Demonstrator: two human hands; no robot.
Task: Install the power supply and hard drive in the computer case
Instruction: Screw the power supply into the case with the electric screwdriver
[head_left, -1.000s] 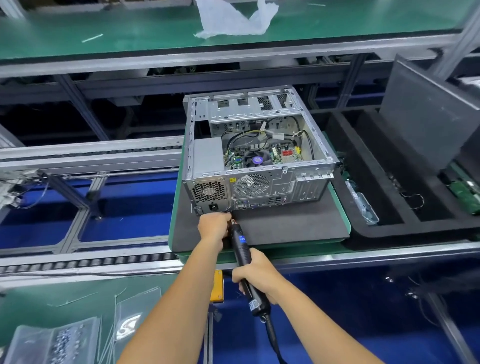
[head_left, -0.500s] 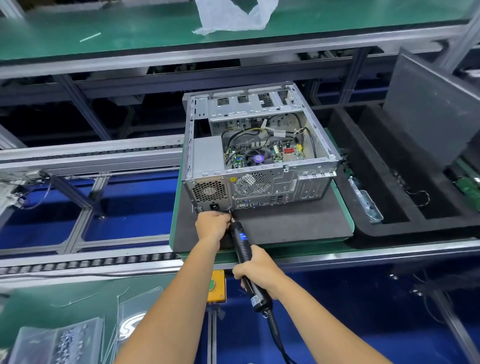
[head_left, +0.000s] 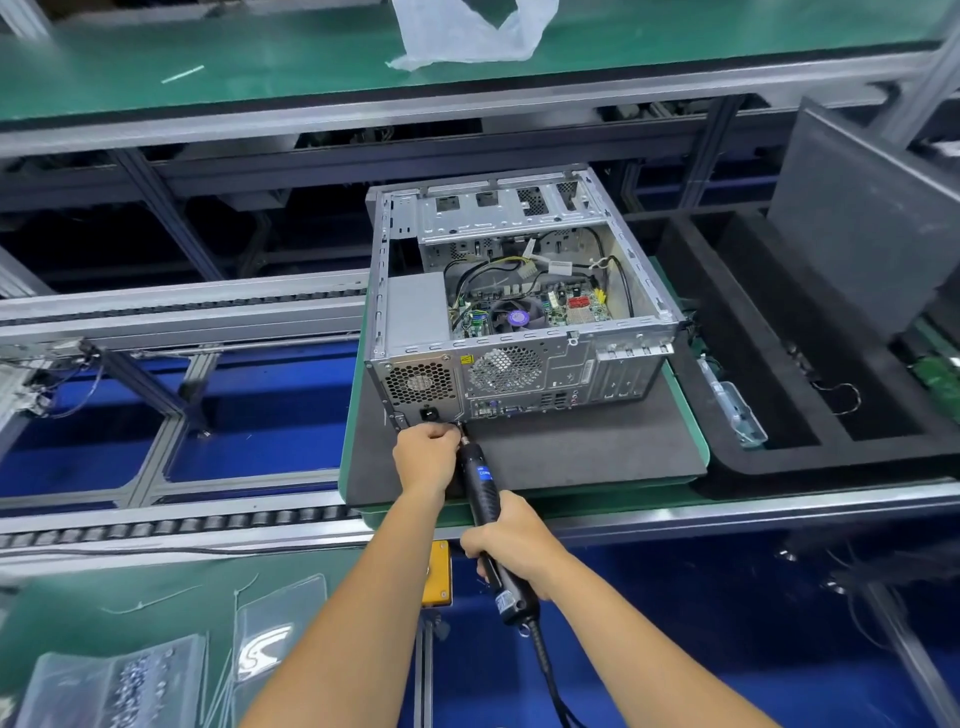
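While the right hand (head_left: 511, 540) grips the electric screwdriver (head_left: 480, 480), the left hand (head_left: 427, 453) pinches its tip at the computer case (head_left: 519, 312) rear's 7 o'clock corner; fastening the power supply (head_left: 418, 317) looks underway, needing steady alignment.

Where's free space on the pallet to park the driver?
Bare dark foam mat in front of the open grey computer case, right of the black electric screwdriver, out to the green pallet edge. Crowded at the case's lower-left rear corner: left hand at the tip, right hand gripping the handle.
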